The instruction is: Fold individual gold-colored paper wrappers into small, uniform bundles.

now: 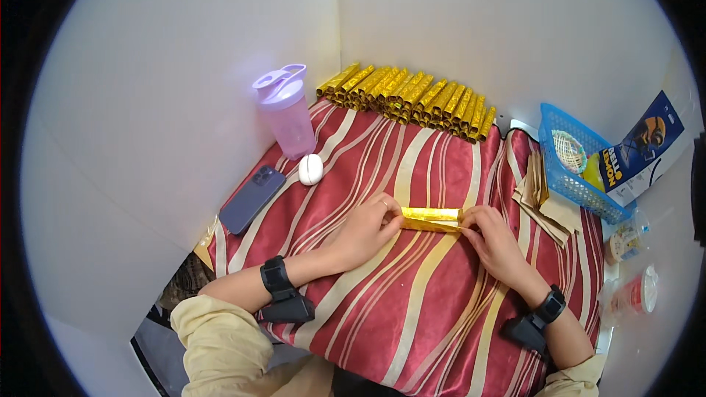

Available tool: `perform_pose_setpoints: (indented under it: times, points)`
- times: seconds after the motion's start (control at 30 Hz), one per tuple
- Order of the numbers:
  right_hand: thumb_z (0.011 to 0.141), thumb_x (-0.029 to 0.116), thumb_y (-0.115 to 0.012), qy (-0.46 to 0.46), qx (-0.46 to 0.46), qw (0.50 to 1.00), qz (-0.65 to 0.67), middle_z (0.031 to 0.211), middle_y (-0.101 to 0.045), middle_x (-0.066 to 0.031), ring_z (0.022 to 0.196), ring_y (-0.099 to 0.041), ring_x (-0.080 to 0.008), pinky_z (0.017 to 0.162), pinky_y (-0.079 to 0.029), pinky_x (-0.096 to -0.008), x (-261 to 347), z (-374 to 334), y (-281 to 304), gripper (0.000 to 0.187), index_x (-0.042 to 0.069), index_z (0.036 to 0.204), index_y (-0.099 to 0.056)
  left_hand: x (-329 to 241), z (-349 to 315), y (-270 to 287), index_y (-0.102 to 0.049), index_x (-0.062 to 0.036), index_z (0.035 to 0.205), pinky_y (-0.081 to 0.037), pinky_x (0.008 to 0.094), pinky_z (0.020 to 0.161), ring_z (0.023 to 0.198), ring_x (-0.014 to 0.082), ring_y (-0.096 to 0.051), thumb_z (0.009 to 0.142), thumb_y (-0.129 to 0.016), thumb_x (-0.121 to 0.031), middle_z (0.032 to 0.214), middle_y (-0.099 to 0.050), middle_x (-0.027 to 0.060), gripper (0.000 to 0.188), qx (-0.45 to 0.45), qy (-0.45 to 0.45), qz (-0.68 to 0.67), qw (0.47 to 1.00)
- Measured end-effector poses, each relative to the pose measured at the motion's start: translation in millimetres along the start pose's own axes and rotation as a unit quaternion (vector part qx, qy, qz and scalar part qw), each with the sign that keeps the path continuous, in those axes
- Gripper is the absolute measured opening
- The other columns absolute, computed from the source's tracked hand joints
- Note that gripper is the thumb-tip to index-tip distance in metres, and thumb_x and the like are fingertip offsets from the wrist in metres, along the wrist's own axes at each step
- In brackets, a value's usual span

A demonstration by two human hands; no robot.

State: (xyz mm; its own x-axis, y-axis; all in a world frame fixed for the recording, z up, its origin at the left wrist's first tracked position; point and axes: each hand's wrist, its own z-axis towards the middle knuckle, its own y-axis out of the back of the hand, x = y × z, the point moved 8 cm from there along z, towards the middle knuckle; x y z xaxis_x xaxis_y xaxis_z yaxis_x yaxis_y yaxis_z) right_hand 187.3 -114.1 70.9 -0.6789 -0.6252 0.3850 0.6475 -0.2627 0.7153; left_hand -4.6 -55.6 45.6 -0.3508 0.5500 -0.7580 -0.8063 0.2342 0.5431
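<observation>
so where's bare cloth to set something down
Free: striped cloth between the hands and the gold tubes, and between the forearms, below the held gold foil. Crowded: the left edge, with bottle, phone and white object; the right edge, with blue basket, brown papers and cups.

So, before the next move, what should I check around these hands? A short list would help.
1. Left hand pinching the left end of the gold foil piece: ok.
2. Right hand pinching its right end: ok.
3. Foil piece closed along its length: not ok; a pale gap shows between upper and lower edges.
4. Pile of gold foil tubes apart from the hands: ok, heaped at the back.
5. Smartphone apart from the hands: ok, lying at left.
6. Glue on the foil piece: cannot tell.
</observation>
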Motion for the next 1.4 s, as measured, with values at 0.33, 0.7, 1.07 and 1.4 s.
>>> perform_pose_setpoints:
  times: [0.33, 0.7, 1.07, 1.4]
  points:
    - [0.09, 0.009, -0.06, -0.154, 0.091, 0.983, 0.03, 0.083, -0.067, -0.0192, 0.075, -0.066, -0.0358, 0.068, -0.051, -0.0423, -34.2, 17.3, -17.2, 0.011, -0.001, 0.095, -0.06, 10.4, 9.6, 3.6, -0.064, 0.0011, 0.092, -0.051, 0.0374, 0.068, 0.072, 0.0245, -0.065, 0.086, -0.063, -0.011, 0.08, -0.068, 0.0126, 0.014, -0.017, 0.02, 0.084, 0.996]
    - [0.086, 0.011, -0.065, -0.13, 0.057, 0.99, -0.01, 0.083, -0.064, -0.0142, 0.083, -0.063, -0.0317, 0.073, -0.049, -0.0403, -37.0, 17.8, -13.0, 0.012, 0.001, 0.09, -0.061, 14.7, 21.1, -0.4, -0.068, 0.0007, 0.093, -0.051, 0.0329, 0.07, 0.074, 0.0204, -0.065, 0.082, -0.069, -0.013, 0.08, -0.067, 0.0115, 0.017, 0.03, 0.017, 0.138, 0.99]
    - [0.084, 0.01, -0.068, -0.155, 0.067, 0.984, 0.05, 0.083, -0.06, -0.0117, 0.082, -0.06, -0.0291, 0.073, -0.048, -0.038, -46.4, 15.0, -16.5, 0.014, 0.002, 0.09, -0.059, 27.1, 27.2, -3.2, -0.069, -0.0041, 0.087, -0.051, 0.0364, 0.074, 0.083, 0.0241, -0.065, 0.081, -0.069, -0.015, 0.085, -0.067, 0.0096, 0.013, 0.074, 0.08, 0.081, 0.991]
    - [0.084, 0.009, -0.069, -0.139, 0.075, 0.983, 0.093, 0.083, -0.062, -0.0117, 0.081, -0.062, -0.0248, 0.071, -0.048, -0.0352, -40.5, 13.0, -11.9, 0.011, 0.001, 0.091, -0.066, 18.2, 25.4, -0.7, -0.071, -0.0021, 0.092, -0.048, 0.0361, 0.08, 0.085, 0.0251, -0.062, 0.082, -0.07, -0.013, 0.088, -0.066, 0.0106, 0.015, 0.086, -0.015, 0.098, 0.991]
